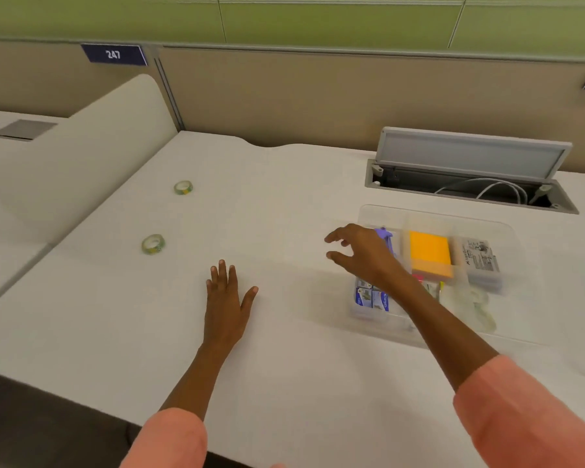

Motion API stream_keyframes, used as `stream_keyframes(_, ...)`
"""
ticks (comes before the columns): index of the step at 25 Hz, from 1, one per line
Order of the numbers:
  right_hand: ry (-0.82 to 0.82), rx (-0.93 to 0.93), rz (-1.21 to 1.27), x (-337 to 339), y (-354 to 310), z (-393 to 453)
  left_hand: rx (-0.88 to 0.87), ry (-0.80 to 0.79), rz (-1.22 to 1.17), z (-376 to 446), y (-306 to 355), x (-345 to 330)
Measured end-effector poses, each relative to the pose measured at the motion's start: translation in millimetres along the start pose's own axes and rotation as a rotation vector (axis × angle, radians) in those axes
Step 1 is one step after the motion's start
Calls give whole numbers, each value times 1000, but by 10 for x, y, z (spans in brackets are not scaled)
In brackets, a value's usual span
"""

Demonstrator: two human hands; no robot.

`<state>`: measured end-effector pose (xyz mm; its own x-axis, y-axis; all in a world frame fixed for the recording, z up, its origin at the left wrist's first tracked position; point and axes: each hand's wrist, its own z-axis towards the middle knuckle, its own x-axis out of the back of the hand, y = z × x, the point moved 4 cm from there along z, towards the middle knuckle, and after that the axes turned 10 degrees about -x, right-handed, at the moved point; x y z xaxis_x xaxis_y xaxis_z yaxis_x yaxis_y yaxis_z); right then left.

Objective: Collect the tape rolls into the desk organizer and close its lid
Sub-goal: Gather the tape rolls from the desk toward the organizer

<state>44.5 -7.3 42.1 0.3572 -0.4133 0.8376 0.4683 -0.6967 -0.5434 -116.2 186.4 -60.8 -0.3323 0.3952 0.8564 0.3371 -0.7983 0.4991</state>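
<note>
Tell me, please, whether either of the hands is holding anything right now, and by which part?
Nothing is held. The left hand lies flat on the desk; the right hand hovers open beside the organizer.

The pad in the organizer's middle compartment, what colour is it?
The pad is bright orange, seen clearly in the head view.

Two hands over white table [284,383], two tape rolls loose, clear organizer at right.
Left hand [225,298] flat on table, fingers spread, empty. Right hand [362,253] raised beside organizer [487,228], fingers apart, empty. Near tape roll [153,244] and far tape roll [183,187] lie well left of both hands. Organizer holds orange sticky notes [430,253], a grey box [482,261], blue packets [372,297]. Cable hatch [470,157] behind stands open.
</note>
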Motion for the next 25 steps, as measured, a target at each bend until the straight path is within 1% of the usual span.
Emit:
stream_keyframes(3, -121, 59, -36, -442, -376, 267, 130, 49, 45, -67, -442, 168)
stream_keyframes(6, -227, 126, -110, -842, -690, 477, 202, 99, 55, -37, -785, 359)
stream_keyframes(11, -311, 187, -165, -1376, -1169, 877, 316, 198, -26, 219, -1363, 662)
stream_keyframes(14, -338, 192, -210, -1584, -1367, 1201, 331, 235, -37, 503, -1572, 738)
stream_keyframes(16, -340, 187, -233, -1674, -1500, 1462, 329, 284, 16, 698, -1629, 765)
stream_keyframes(18, -316, 165, -255, -1762, -1630, 1752, 307, 323, 87, 845, -1656, 760)
stream_keyframes(20, -281, 132, -287, -1849, -1735, 2023, 262, 330, 125, 928, -1655, 729)
stream_keyframes(23, -237, 114, -315, -1987, -1892, 2395, 191, 339, 121, 965, -1667, 681)
stream_keyframes(25, -218, 120, -333, -2075, -1999, 2593, 182, 352, 83, 968, -1678, 669)
